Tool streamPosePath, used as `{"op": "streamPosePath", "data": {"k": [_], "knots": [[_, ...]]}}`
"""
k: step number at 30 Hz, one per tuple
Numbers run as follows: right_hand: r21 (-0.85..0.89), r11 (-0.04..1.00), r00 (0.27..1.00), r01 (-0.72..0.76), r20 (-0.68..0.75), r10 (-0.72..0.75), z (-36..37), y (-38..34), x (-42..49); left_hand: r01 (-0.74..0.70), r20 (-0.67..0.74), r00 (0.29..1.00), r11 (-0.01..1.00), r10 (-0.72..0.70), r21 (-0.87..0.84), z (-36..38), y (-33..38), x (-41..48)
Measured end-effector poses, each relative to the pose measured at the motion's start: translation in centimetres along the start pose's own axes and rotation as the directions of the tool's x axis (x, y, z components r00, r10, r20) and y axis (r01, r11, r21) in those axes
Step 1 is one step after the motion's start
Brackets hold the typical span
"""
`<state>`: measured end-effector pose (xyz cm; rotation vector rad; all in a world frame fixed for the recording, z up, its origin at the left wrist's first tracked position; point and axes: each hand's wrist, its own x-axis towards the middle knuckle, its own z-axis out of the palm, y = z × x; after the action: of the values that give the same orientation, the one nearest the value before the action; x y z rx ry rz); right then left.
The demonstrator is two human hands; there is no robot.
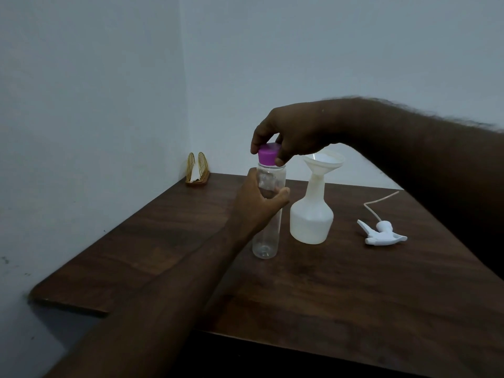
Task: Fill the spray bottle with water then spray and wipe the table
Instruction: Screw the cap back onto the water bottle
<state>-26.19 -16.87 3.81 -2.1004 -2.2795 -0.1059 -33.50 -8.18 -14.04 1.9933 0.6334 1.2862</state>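
Spray bottle point(311, 222) carries funnel point(324, 162); left hand point(259, 205) grips clear bottle point(266, 241), right hand point(291, 132) its cap point(267, 156).

Left hand point(259, 205) and right hand point(291, 132) are bare, forearms point(174, 285) bare, the right hairy.

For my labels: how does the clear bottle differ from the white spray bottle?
The clear bottle is slim and transparent; the white spray bottle is wide-based and milky. The clear bottle has a purple cap; the white spray bottle holds a funnel. Both stand upright.
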Motion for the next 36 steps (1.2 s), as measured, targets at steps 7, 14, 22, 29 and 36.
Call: {"op": "streamPosePath", "data": {"k": [7, 14, 22, 29, 36], "knots": [[0.04, 0.998, 0.999, -0.038, 0.029, 0.037, 0.2, -1.0, 0.4, 0.0, -0.016, 1.0, 0.999, 0.001, 0.05, 0.0, 0.3, -0.2], [0.094, 0.992, 0.995, -0.08, 0.067, 0.074, 0.4, -0.9, 1.3, -0.007, -0.018, 1.0, 1.0, 0.008, 0.023, -0.2, 0.3, -0.1], [0.431, 0.899, 0.991, -0.077, 0.133, 0.021, 0.7, 1.4, 0.5, -0.032, -0.014, 0.999, 0.999, 0.031, -0.014, 0.2, 0.2, 0.1], [0.163, 0.976, 0.989, -0.145, 0.014, 0.145, 1.0, 0.2, 1.0, 0.001, 0.001, 1.0, 1.0, -0.001, 0.024, 0.2, 0.4, 0.0], [-0.152, 0.954, 0.895, -0.258, -0.409, 0.177, 1.4, 0.9, 0.3, -0.038, -0.025, 0.999, 0.999, 0.038, -0.003, 0.3, 0.4, -0.3]]}}
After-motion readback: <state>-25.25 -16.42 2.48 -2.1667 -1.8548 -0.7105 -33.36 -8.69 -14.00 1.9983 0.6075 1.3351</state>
